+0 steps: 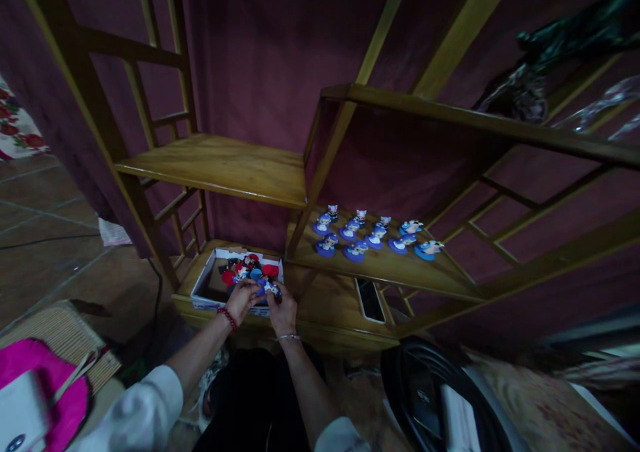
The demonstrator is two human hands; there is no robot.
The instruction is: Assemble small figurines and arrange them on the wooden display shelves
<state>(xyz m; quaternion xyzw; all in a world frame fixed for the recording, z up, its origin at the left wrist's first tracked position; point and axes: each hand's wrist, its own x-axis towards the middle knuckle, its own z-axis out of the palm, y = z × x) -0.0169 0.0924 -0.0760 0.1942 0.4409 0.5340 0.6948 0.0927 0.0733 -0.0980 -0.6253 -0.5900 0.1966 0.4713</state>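
My left hand (243,300), with a red bead bracelet at its wrist, and my right hand (284,312), with a thin bangle, meet over the front edge of a shallow white box (203,289). Between their closed fingers is a small figurine (271,288) with a purple base. Inside the box lie several jumbled figurines (250,263) in red, black and blue. To the right, several figurines (355,251) stand in rows on a wooden shelf (425,279), most on purple bases, a couple on light blue ones.
A phone (371,300) lies on the lower board beneath the figurine shelf. An upper shelf (220,165) overhangs the box. Wooden posts frame the unit. A round black container (425,399) stands at lower right, and a pink item (40,379) lies on a stool at left.
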